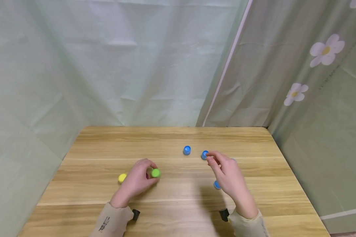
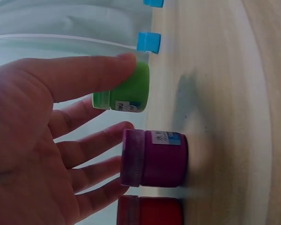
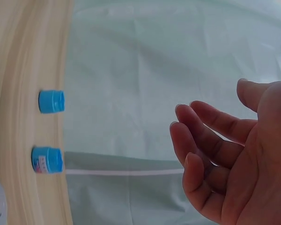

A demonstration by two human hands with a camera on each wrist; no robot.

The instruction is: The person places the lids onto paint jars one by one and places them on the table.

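Between thumb and finger, my left hand (image 1: 137,179) pinches a small green paint jar (image 2: 133,91) that is lifted off the wood. Just beside it in the left wrist view stand a purple paint jar (image 2: 164,159) and a red one (image 2: 161,211), the remaining fingers spread behind the purple jar. My right hand (image 1: 232,179) hovers over the table with loosely bent fingers and holds nothing. In the head view its fingertips overlap a blue jar (image 1: 204,155), while another blue-topped jar (image 1: 217,185) is partly hidden by the palm.
A third blue jar (image 1: 187,150) stands farther back on the wooden table (image 1: 178,210). To the left of my left hand is a yellow-lidded jar (image 1: 122,178), partly covered. A pale curtain (image 1: 154,65) hangs behind the table's far edge.
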